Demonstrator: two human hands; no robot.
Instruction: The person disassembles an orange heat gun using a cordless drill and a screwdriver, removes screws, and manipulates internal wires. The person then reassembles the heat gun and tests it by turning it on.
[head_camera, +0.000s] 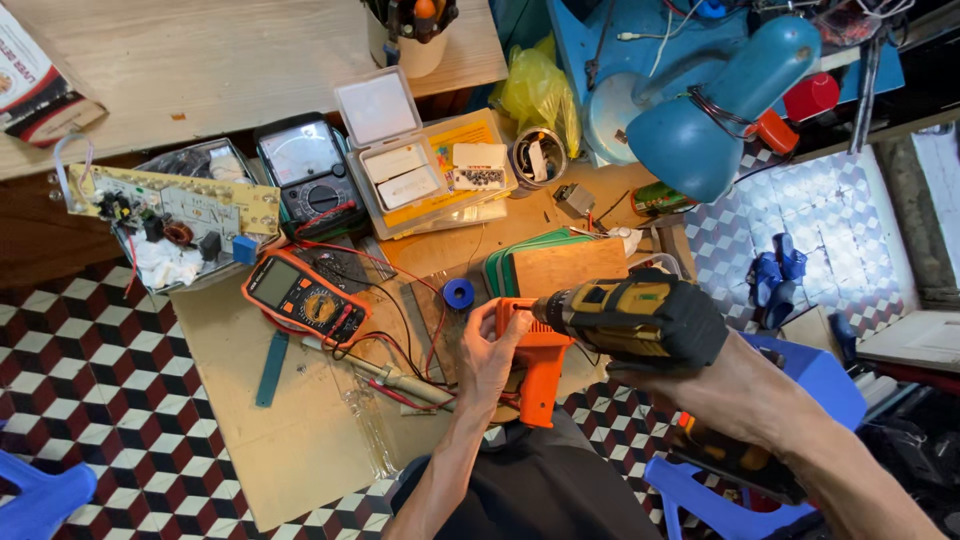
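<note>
My right hand (722, 385) grips a yellow and black cordless drill (640, 318), its chuck pointing left at an orange pistol-shaped tool (537, 368). My left hand (490, 350) holds that orange tool from the left, fingers wrapped over its top, above my lap. The drill tip sits against the orange body near my left fingers. A soldering iron (395, 376) with red and black leads lies on the brown board just left of my left hand.
An orange multimeter (303, 297), a black analogue meter (308, 172), a circuit board (165, 205), a clear parts box (400, 155), a blue solder spool (458, 293) and a blue desk lamp (715, 110) surround the board. Blue plastic stools (40, 495) stand on the checkered floor.
</note>
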